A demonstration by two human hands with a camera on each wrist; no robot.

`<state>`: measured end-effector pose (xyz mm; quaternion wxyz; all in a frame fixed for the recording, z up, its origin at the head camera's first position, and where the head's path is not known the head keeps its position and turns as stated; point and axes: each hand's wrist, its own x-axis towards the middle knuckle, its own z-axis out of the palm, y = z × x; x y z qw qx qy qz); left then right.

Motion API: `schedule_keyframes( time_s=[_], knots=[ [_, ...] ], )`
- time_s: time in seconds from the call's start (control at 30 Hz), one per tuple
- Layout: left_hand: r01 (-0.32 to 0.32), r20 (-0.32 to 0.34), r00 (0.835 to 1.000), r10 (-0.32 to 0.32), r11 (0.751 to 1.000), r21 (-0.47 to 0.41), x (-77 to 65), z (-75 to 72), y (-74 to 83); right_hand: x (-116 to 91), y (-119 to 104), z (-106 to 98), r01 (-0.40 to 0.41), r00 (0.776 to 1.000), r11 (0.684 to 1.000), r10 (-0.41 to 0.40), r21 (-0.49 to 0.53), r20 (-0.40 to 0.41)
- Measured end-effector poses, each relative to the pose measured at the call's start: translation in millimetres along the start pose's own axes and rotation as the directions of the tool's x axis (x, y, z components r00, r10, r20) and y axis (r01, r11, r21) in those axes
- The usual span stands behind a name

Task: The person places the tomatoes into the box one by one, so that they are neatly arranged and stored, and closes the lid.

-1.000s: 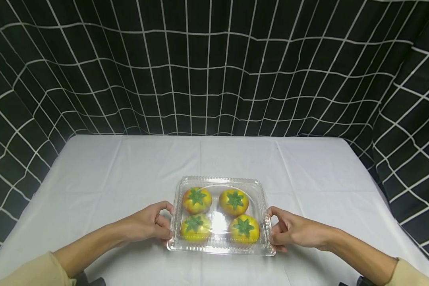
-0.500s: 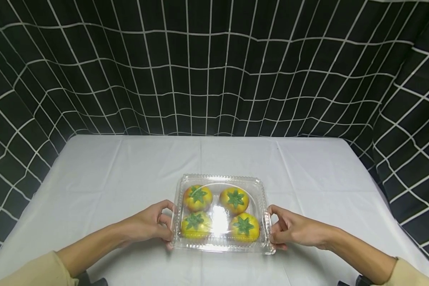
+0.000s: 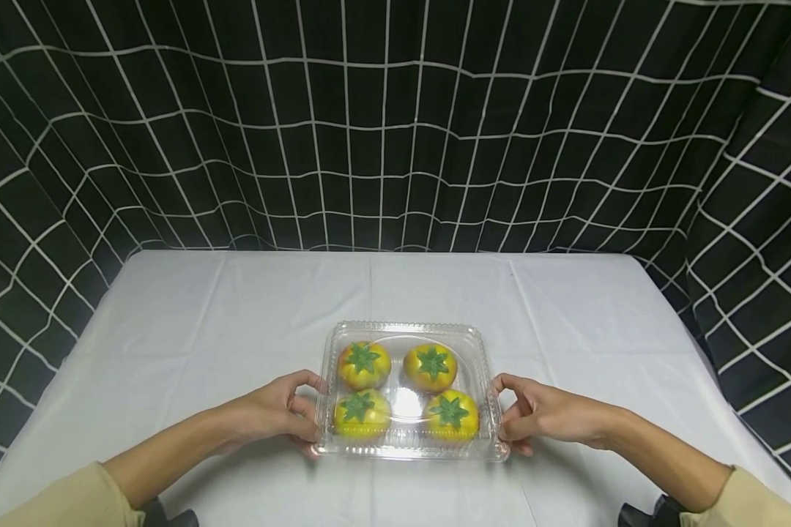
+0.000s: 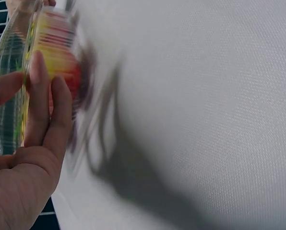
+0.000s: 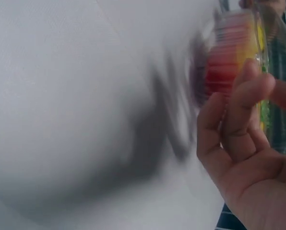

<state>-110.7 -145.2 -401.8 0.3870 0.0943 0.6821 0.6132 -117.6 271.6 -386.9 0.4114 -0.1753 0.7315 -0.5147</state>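
Observation:
A clear plastic clamshell box [image 3: 409,452] is at the front middle of the head view, its lid lying over the base. Inside sit several yellow fruits [image 3: 364,366] with red blush and green star-shaped tops, tomato-like or persimmon-like. My left hand [image 3: 273,411] pinches the box's left rim between thumb and fingers. On the opposite side my right hand [image 3: 554,416] pinches the right rim near the front corner. Both wrist views show fingers under the rim, with the left hand [image 4: 35,139] and right hand [image 5: 248,143] beside the box wall. Whether the base touches the cloth, I cannot tell.
A white cloth [image 3: 250,307] with fold creases covers the table. Behind it and at both sides hangs a dark curtain [image 3: 395,146] with a white grid. Shadows of the hands fall on the cloth in both wrist views.
The box has shifted very slightly away from me, its front edge sitting a little higher in the head view. Both hands keep their hold on the rims.

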Motion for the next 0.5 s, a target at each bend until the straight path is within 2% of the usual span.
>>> schedule_keyframes(
  time_s=[0.13, 0.27, 0.43, 0.5],
  knots=[
    [0.016, 0.026, 1.0, -0.016, 1.0, -0.015, -0.5, -4.4, 0.1, -0.5, -2.0, -3.7, -0.027, 0.999, 0.999, 0.027, -0.035, -0.018],
    [0.015, 0.01, 1.0, -0.015, 0.998, 0.055, -1.3, -15.0, 7.1, -1.4, -4.6, -11.0, -0.047, 0.998, 0.995, 0.044, -0.091, -0.042],
    [0.01, -0.107, 0.994, 0.011, 0.98, 0.2, 1.6, -36.6, 20.8, -4.2, -10.6, -28.0, -0.018, 0.991, 0.98, -0.009, -0.2, -0.137],
    [-0.008, -0.191, 0.979, 0.064, 0.959, 0.284, 3.4, -48.0, 25.8, -5.4, -13.9, -36.0, 0.002, 0.972, 0.956, -0.071, -0.293, -0.223]
  ],
)
